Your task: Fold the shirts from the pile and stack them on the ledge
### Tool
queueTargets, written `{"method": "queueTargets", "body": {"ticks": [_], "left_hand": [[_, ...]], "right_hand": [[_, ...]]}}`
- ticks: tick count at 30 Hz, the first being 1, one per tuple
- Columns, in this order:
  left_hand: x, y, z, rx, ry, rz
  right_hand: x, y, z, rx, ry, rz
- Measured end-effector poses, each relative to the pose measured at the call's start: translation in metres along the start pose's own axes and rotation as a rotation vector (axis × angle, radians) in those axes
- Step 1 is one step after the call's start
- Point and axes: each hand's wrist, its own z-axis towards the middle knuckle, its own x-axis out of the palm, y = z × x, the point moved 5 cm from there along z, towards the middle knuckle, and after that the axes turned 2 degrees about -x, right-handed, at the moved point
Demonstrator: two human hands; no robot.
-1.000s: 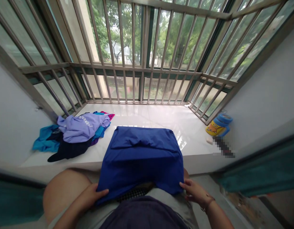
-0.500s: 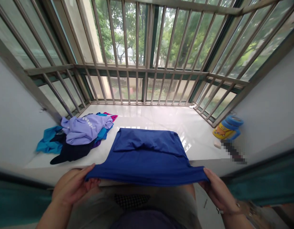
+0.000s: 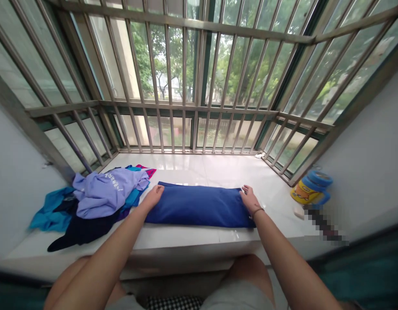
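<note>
A dark blue garment (image 3: 200, 206) lies on the white sill, folded into a long, low band. At its far left corner is my left hand (image 3: 154, 196), with the fingers closed on the cloth's edge. My right hand (image 3: 249, 201) is at the far right corner, thumb and fingers pinching the edge there; the fingertips are small and partly hidden. Left of the band, close beside my left forearm, sits a loose heap of clothes with a lilac shirt (image 3: 110, 193) on top. Black cloth (image 3: 85, 230) and turquoise cloth (image 3: 48, 211) stick out under it.
A blue and yellow jug-like bottle (image 3: 310, 189) with a handle stands by the right wall, near a small pale object (image 3: 298, 212) and a blurred-out patch. Metal bars (image 3: 186, 105) close off the window behind the white sill (image 3: 199, 165). My knees are below its front edge.
Both hands have moved forward from the near side to the far corners, carrying the garment's near edge over. The cloth is now a narrower band. The view has tilted slightly upward.
</note>
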Motion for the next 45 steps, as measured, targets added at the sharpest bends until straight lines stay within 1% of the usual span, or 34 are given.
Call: {"method": "queueTargets", "body": {"ticks": [2,4,6,8,10,12,15,17,18,19,21,23,25,27,28,29,30,32,33,35,36,38,41,43,45], "left_hand": [[0.009,0.013,0.005,0.027,0.025,0.079],[0.011,0.02,0.012,0.099,0.066,0.244],[0.009,0.021,0.022,0.194,0.133,0.435],[0.006,0.019,0.034,0.253,0.221,0.558],[0.003,0.016,0.045,0.243,0.323,0.624],[0.002,0.011,0.052,0.201,0.402,0.66],[-0.003,-0.005,0.056,0.189,0.464,0.665],[-0.011,-0.021,0.056,0.208,0.482,0.659],[-0.018,-0.03,0.055,0.226,0.472,0.653],[-0.028,-0.041,0.054,0.255,0.436,0.646],[-0.051,-0.064,0.048,0.351,0.297,0.623],[-0.073,-0.082,0.033,0.465,0.125,0.592],[-0.084,-0.087,0.011,0.539,0.001,0.561],[-0.081,-0.076,-0.016,0.555,-0.045,0.543],[-0.074,-0.064,-0.03,0.543,-0.038,0.538],[-0.064,-0.049,-0.045,0.515,-0.006,0.532],[-0.053,-0.031,-0.059,0.471,0.051,0.521],[-0.032,0.008,-0.087,0.355,0.193,0.468],[-0.025,0.026,-0.1,0.299,0.245,0.426],[-0.02,0.052,-0.122,0.241,0.276,0.35],[-0.021,0.059,-0.13,0.234,0.262,0.325],[-0.024,0.063,-0.135,0.231,0.217,0.302],[-0.021,0.052,-0.124,0.192,0.175,0.298],[-0.012,0.041,-0.112,0.173,0.208,0.33],[-0.003,0.031,-0.104,0.195,0.277,0.383]], "right_hand": [[0.016,-0.007,0.0,-0.074,0.073,-0.119],[0.025,-0.013,0.002,-0.134,0.156,-0.233],[0.027,-0.016,0.008,-0.176,0.234,-0.336],[0.024,-0.016,0.014,-0.216,0.304,-0.421],[0.02,-0.014,0.02,-0.252,0.373,-0.487],[0.018,-0.01,0.022,-0.273,0.436,-0.539],[0.015,0.002,0.025,-0.306,0.49,-0.593],[0.007,0.017,0.027,-0.347,0.479,-0.614],[0.001,0.027,0.028,-0.369,0.463,-0.619],[-0.008,0.037,0.029,-0.395,0.435,-0.62],[-0.029,0.06,0.028,-0.476,0.341,-0.603],[-0.053,0.08,0.021,-0.575,0.207,-0.57],[-0.07,0.089,0.007,-0.648,0.082,-0.541],[-0.075,0.081,-0.013,-0.672,0.025,-0.536],[-0.072,0.071,-0.024,-0.674,0.022,-0.542],[-0.066,0.057,-0.035,-0.673,0.038,-0.552],[-0.057,0.041,-0.047,-0.666,0.077,-0.566],[-0.038,0.006,-0.072,-0.633,0.195,-0.586],[-0.03,-0.011,-0.083,-0.609,0.253,-0.584],[-0.021,-0.036,-0.101,-0.565,0.324,-0.561],[-0.02,-0.043,-0.106,-0.551,0.327,-0.546],[-0.022,-0.045,-0.107,-0.548,0.291,-0.517],[-0.02,-0.032,-0.091,-0.559,0.268,-0.521],[-0.012,-0.021,-0.078,-0.536,0.33,-0.589],[-0.006,-0.012,-0.07,-0.518,0.408,-0.688]]}}
